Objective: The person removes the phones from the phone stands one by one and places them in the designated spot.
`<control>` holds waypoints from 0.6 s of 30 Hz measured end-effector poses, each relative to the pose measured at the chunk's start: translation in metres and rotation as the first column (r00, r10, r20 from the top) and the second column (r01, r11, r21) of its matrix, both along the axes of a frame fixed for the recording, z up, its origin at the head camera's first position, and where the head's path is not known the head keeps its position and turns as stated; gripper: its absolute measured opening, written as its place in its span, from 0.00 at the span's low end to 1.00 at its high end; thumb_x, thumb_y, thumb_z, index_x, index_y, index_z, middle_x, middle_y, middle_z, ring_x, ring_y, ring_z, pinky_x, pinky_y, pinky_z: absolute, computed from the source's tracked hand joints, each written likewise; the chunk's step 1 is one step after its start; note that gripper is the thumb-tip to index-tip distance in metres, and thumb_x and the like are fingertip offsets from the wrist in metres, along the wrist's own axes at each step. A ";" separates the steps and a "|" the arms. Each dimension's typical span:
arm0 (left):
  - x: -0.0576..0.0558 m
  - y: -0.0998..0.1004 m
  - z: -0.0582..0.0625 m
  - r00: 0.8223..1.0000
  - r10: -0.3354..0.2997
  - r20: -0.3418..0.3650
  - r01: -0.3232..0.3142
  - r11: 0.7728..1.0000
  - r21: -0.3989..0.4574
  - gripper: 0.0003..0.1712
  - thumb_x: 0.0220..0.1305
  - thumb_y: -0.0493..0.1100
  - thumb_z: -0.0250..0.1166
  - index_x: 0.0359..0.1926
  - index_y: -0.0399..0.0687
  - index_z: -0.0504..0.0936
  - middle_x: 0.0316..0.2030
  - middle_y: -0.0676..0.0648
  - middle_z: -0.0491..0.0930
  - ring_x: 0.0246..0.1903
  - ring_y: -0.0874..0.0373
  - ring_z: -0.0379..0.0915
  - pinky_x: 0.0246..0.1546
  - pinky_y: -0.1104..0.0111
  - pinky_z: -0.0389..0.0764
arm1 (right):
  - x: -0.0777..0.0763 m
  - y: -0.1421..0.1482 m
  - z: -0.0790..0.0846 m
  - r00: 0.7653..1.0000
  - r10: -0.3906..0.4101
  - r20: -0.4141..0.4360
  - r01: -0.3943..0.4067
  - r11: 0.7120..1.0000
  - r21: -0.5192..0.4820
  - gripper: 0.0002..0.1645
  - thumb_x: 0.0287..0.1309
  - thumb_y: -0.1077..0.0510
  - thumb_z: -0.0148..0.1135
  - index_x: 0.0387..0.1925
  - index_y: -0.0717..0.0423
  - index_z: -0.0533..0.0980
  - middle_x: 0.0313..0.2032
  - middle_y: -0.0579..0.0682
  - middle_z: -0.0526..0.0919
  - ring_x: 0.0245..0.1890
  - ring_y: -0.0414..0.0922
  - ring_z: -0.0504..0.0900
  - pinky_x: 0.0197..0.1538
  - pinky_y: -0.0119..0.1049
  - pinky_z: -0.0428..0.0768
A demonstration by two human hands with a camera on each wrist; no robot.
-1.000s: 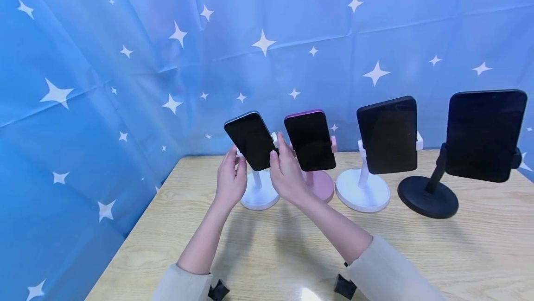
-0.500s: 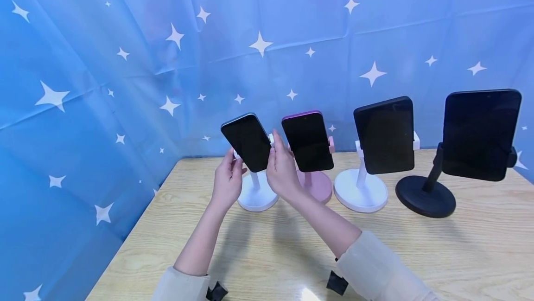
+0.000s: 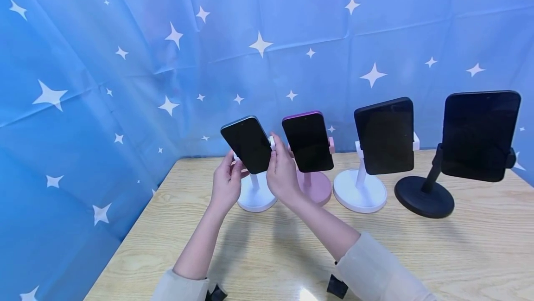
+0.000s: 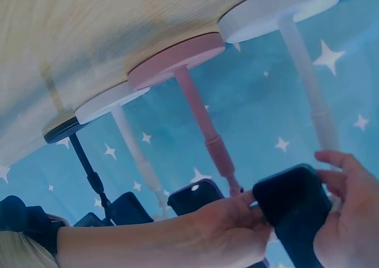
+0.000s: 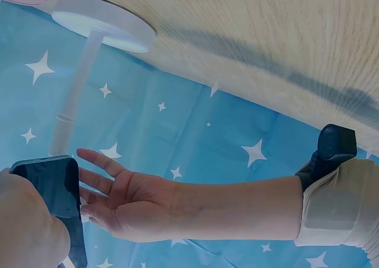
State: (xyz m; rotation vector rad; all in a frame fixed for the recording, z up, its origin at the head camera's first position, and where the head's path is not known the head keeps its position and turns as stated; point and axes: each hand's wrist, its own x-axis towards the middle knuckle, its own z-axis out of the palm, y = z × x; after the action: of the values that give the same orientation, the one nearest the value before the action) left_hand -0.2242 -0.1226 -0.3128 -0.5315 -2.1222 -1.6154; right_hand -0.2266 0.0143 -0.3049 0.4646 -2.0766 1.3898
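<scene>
On the left in the head view, a smartphone (image 3: pixel 246 144) with a light blue rim leans in the clamp of a white phone stand (image 3: pixel 256 197). Its dark screen faces me. My left hand (image 3: pixel 225 182) grips the clamp side at the phone's lower left edge, thumb in front. Opposite it, my right hand (image 3: pixel 282 173) holds the right clamp arm (image 3: pixel 272 143), with its thumb near the phone's edge. Both wrist views show the phone (image 4: pixel 293 211) between the two hands; the right hand (image 5: pixel 32 220) covers part of the phone there. Some fingertips are hidden behind it.
To the right stand a pink stand (image 3: pixel 318 188) with a pink-rimmed phone (image 3: pixel 308 142), a white stand (image 3: pixel 359 194) with a black tablet-like device (image 3: pixel 385 136), and a black stand (image 3: pixel 424 198) with another dark device (image 3: pixel 479 136). A starry blue curtain (image 3: pixel 137 60) hangs behind the wooden table (image 3: pixel 267 254).
The blue-rimmed phone's top edge has dropped slightly as it tilts with both hands on it. The whole head view has shifted a little; the other stands stay put.
</scene>
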 end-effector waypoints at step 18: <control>0.014 -0.003 0.000 1.000 0.005 -0.008 -0.005 1.000 0.025 0.22 0.66 0.26 0.45 0.60 0.31 0.66 0.48 0.33 0.74 0.39 0.40 0.77 0.40 0.63 0.80 | 0.014 0.012 0.005 0.997 0.075 -0.029 -0.071 0.989 0.132 0.18 0.61 0.73 0.43 0.54 0.69 0.63 0.46 0.63 0.73 0.45 0.54 0.73 0.57 0.47 0.70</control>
State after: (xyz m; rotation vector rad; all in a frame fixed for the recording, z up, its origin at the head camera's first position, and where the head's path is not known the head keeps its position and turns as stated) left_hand -0.2104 -0.1254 -0.3123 -0.5234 -2.0936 -1.6324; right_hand -0.2124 0.0259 -0.3003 0.6201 -2.1513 1.2819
